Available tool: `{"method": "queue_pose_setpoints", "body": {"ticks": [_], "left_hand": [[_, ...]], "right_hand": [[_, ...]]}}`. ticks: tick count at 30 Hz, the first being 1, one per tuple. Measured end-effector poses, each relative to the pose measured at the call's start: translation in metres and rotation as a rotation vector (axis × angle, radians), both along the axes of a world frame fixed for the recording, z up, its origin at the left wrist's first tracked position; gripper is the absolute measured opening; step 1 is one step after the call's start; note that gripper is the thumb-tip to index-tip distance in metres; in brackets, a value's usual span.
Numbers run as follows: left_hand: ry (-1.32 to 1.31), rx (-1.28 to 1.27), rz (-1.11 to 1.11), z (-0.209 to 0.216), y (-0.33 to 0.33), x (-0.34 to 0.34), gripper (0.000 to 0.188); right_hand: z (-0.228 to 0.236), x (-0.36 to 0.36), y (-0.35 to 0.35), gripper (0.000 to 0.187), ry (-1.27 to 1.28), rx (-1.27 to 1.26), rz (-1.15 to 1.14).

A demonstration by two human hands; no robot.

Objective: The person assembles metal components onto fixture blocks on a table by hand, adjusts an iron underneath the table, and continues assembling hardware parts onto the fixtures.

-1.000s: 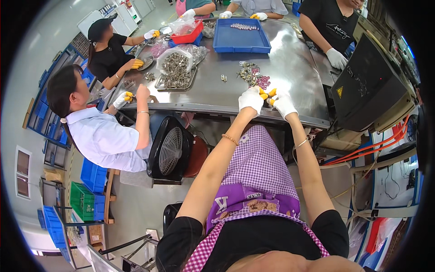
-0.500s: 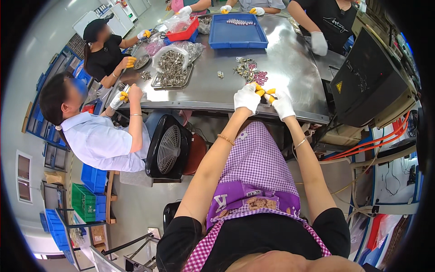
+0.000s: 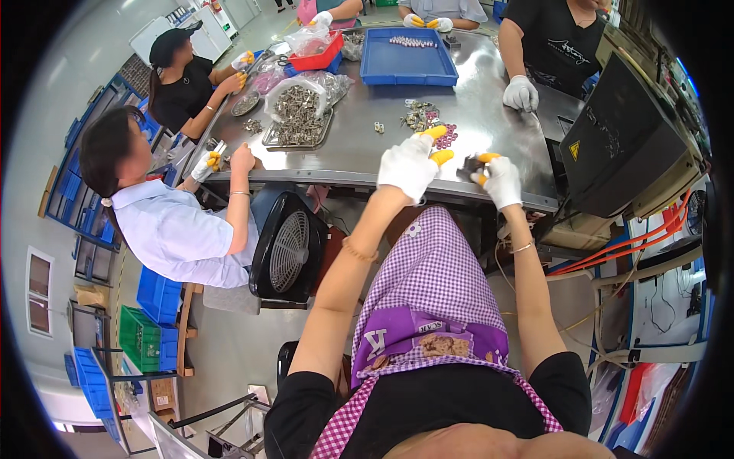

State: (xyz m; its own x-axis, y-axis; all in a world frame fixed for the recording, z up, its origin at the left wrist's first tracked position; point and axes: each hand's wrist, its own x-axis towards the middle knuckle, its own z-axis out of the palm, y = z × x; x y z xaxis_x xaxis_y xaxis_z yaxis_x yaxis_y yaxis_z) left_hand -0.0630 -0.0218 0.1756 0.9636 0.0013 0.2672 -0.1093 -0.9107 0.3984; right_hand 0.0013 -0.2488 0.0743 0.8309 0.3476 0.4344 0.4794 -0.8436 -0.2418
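Observation:
My left hand (image 3: 409, 168), in a white glove with yellow fingertips, is over the near edge of the metal table (image 3: 355, 157). Its thumb and forefinger are spread apart with nothing visible between them. In my right hand (image 3: 502, 183), gloved the same way, is a small dark block-shaped part (image 3: 469, 168), pinched at the fingertips; its exact kind is blurred. Just beyond my left fingers lies a cluster of small pink-red ring-like pieces (image 3: 446, 136). A loose heap of small metal parts (image 3: 419, 115) adjoins them, and a small metal piece (image 3: 379, 127) sits apart to its left.
A blue tray (image 3: 409, 79) with a row of small pieces stands farther back. Left of it are a metal tray (image 3: 306, 144) heaped with metal parts and a red bin (image 3: 319, 60). A black machine box (image 3: 623, 138) borders the right side. Several co-workers surround the table.
My hands, close together before, have parted. The left has opened near the pink-red pieces; the right has shifted right with the dark part. A co-worker's gloved hand at far right has lowered toward the table.

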Motion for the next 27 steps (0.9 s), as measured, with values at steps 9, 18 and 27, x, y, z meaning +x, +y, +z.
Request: {"method": "queue_pose_setpoints", "body": {"ticks": [9, 18, 27], "left_hand": [[-0.273, 0.046, -0.982, 0.156, 0.009, -0.166, 0.038], [-0.333, -0.078, -0.965, 0.132, 0.027, -0.148, 0.032], [-0.347, -0.116, -0.905, 0.118, -0.005, -0.184, 0.024]], "right_hand": [[-0.001, 0.063, -0.048, 0.040, 0.036, -0.148, -0.791], [-0.006, 0.071, -0.040, 0.038, 0.027, -0.036, -0.737], [0.018, 0.047, -0.046, 0.039, 0.076, -0.063, -0.799]]}}
